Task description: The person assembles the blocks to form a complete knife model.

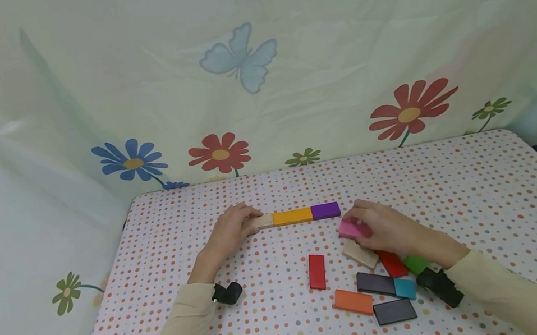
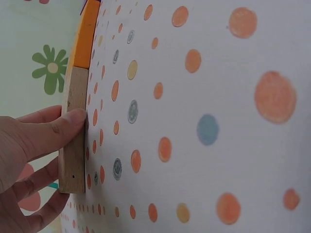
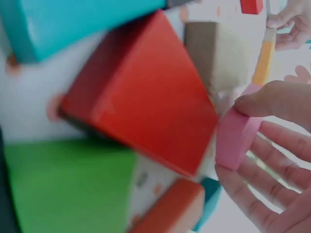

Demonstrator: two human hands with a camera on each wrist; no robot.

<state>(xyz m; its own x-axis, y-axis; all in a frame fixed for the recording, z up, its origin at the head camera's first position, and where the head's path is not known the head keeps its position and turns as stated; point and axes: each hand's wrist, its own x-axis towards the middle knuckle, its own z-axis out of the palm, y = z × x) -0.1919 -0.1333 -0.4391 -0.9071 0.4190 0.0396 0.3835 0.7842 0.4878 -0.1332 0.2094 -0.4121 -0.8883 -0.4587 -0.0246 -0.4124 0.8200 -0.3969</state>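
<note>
Pink block (image 1: pixel 354 228) pinched by the right hand (image 1: pixel 385 225)

On my feed, those fingers hold it near the purple block (image 1: pixel 326 211) ending the row (image 1: pixel 292 217) on the bench (image 1: pixel 269 326); opposite, fingers of the left hand (image 1: pixel 228 232) grip a wooden block (image 1: pixel 264 222).

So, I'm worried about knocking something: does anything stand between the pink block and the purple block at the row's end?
Nothing visible, besides the right hand gripping the pink block: dotted cloth shows between that and the purple block. The loose wooden block lies nearer the person, off that path.
</note>
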